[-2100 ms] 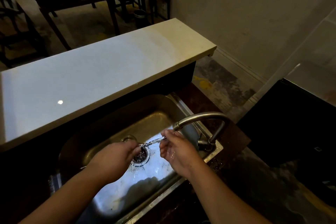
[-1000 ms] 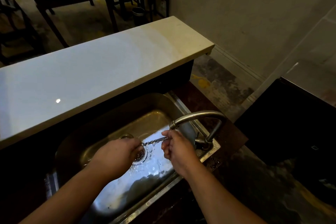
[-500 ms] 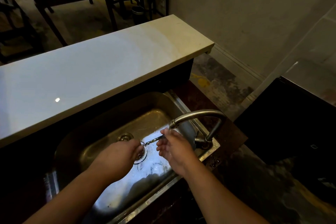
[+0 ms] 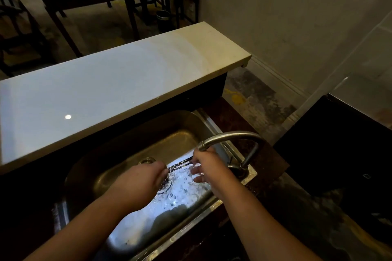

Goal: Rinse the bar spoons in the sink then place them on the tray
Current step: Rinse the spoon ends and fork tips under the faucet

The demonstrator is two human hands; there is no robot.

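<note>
Under the tap [image 4: 231,133], the bar spoon [image 4: 180,164] is still rinsed, gripped by the left hand [image 4: 137,182], the right hand [image 4: 210,167] now spread.

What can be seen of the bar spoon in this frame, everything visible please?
Only a short stretch of the bar spoon shows: a thin, twisted, shiny metal shaft, wet-looking, lying nearly level and rising slightly to the right. It sits over the drain of the sink, just below the faucet spout. The left hand grips one end in curled fingers. The other end runs behind the right hand, whose grip is hidden. Bowl and tip cannot be seen.
</note>
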